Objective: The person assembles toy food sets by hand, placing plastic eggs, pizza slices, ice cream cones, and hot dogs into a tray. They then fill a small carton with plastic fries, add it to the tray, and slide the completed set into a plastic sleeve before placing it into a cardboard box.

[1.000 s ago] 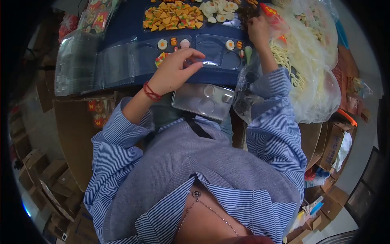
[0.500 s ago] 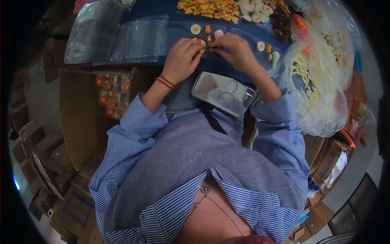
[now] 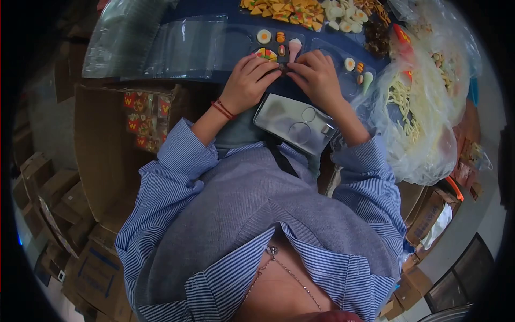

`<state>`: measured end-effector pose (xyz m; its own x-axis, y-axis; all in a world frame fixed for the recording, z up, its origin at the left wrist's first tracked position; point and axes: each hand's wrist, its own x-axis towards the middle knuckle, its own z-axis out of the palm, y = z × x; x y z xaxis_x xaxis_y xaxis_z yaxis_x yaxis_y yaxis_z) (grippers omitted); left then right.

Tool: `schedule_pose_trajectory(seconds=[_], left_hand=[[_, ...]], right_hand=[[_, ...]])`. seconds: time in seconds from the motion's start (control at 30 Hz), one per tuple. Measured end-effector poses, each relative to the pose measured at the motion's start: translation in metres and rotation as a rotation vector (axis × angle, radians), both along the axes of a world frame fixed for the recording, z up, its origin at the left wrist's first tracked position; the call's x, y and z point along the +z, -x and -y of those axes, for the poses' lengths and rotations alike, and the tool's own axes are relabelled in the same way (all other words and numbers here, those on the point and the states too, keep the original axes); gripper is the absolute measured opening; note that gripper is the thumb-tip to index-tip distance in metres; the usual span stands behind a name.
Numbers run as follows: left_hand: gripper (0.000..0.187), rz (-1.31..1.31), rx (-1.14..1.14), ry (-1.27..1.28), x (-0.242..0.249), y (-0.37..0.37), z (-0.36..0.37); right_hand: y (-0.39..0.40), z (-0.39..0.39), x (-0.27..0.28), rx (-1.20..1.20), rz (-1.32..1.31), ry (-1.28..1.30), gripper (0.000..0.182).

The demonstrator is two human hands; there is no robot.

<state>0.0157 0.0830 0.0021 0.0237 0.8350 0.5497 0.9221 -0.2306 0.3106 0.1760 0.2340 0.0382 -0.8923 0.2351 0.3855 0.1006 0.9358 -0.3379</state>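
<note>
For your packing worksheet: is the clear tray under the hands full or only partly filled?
Partly filled: the clear tray holds a few candies; its left pockets look empty.

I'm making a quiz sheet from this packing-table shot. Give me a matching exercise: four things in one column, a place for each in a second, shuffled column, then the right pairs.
Things
1. fried-egg candy
2. clear empty tray
3. red wristband
4. bag of pale noodle-shaped candy

Places
A. on the left wrist
B. at the table's right end
C. in a pocket of the clear tray on the blue table, beyond the left hand
D. on the lap, below the right hand

Pairs: 1-C, 2-D, 3-A, 4-B
</note>
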Motion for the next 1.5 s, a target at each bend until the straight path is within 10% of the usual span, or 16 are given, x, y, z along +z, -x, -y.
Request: schedule_pose_trajectory(seconds=[0.83,0.97,1.03,1.33,1.5], left_hand=[[0.039,-0.161,-0.018,0.137,0.014,-0.014,-0.006],[0.04,-0.153,-0.017,0.142,0.01,-0.014,-0.005],[0.04,-0.153,-0.015,0.147,0.012,-0.016,-0.004],[0.039,0.014,0.003,0.101,0.052,-0.042,-0.034],[0.034,0.028,-0.051,0.051,0.057,-0.07,-0.072]], right_hand=[[-0.012,-0.014,-0.001,-0.069,0.04,0.009,0.025],[-0.048,-0.115,-0.006,-0.603,-0.128,-0.064,0.012],[-0.074,-0.162,-0.007,-0.908,0.28,-0.052,0.012],[-0.09,-0.195,-0.027,-0.691,-0.096,0.078,0.016],[-0.063,-0.199,-0.036,-0.762,0.208,-0.118,0.019]])
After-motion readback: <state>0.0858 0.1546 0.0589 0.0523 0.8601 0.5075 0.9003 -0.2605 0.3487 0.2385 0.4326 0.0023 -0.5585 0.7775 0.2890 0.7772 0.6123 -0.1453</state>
